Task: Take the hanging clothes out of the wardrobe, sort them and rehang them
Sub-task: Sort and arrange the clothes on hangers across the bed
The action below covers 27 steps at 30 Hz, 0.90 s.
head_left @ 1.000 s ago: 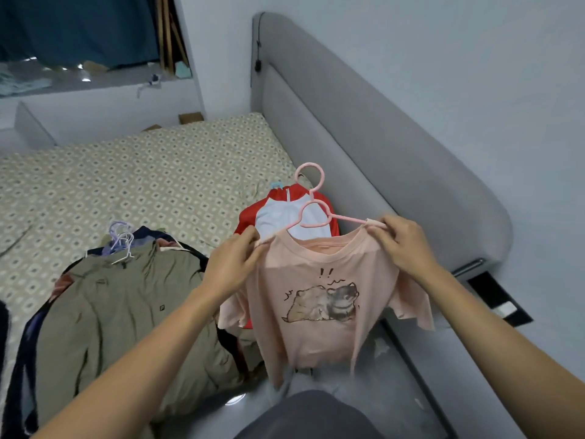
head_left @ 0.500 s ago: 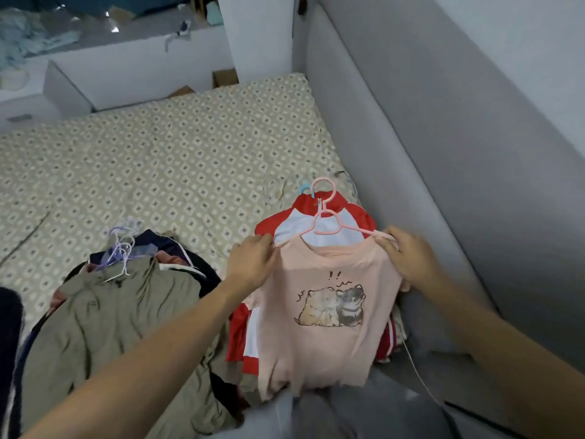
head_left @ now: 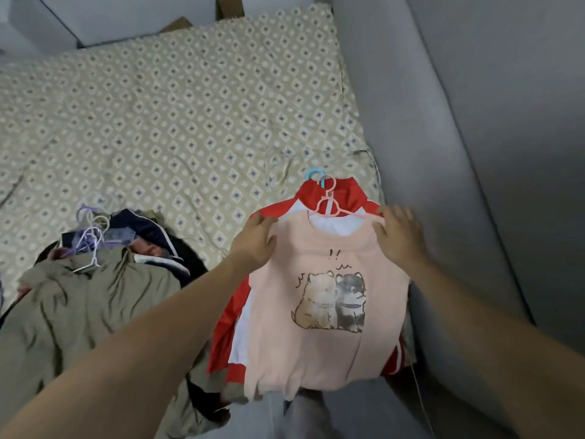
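Pink t-shirt (head_left: 319,315) with a cartoon-animal print, on a pink hanger (head_left: 335,210), lies flat on top of a red-and-white jacket (head_left: 340,194) at the bed's right edge, next to the grey headboard (head_left: 443,153). A blue hanger hook (head_left: 313,173) pokes out above the jacket collar, so that one is on a hanger too. Left hand (head_left: 254,245) rests on the shirt's left shoulder, fingers mostly straight and lying on the cloth. Right hand (head_left: 399,236) is over the right shoulder, fingers spread and fairly straight; can't tell if it presses the fabric or hovers just above. Neither hand looks to be pinching anything. Progress, my read: the take-out step is at least partly done, since garments are on the bed (head_left: 177,106) and no wardrobe is in view. Sorting is underway with two stacks: the right one holds jacket plus t-shirt, the left one is an olive jacket (head_left: 82,308) over dark clothes (head_left: 148,229), with purple and white hangers (head_left: 88,245) bunched at the top. The stacks sit near each other, and the lower edges may touch. Remaining: finish sorting if more is left in the wardrobe, then rehang everything; no rehanging is visible yet. No real containers here; the bed serves as the staging surface.
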Each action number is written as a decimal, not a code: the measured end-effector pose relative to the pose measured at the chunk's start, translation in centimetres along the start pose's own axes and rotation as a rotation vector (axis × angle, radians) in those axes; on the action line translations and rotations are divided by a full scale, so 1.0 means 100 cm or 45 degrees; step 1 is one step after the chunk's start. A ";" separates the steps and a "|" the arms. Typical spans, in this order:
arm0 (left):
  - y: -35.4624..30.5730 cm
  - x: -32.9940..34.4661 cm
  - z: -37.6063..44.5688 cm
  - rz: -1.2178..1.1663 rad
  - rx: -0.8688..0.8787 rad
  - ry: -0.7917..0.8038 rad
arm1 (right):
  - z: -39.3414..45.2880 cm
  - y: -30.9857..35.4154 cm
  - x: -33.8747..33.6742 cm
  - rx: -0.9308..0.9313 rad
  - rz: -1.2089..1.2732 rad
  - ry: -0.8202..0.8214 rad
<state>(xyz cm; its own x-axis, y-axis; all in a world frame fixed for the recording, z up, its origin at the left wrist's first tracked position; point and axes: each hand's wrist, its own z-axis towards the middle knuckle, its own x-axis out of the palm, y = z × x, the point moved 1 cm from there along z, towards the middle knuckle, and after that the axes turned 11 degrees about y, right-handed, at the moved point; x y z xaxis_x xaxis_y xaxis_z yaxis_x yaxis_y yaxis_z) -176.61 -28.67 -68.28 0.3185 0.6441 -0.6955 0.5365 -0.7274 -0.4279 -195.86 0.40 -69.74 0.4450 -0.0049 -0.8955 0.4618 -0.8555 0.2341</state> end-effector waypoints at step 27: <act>0.410 -0.055 -0.273 -0.180 -0.596 -0.215 | -0.073 0.484 0.135 -0.616 0.097 0.609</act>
<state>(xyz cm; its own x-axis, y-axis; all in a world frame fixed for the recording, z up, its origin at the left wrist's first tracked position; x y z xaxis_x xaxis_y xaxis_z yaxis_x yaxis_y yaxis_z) -135.03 -55.54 -66.17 0.1076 0.6532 -0.7495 0.8698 -0.4270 -0.2473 -161.92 -37.32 -67.74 0.7284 0.2686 -0.6303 0.6573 -0.5337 0.5321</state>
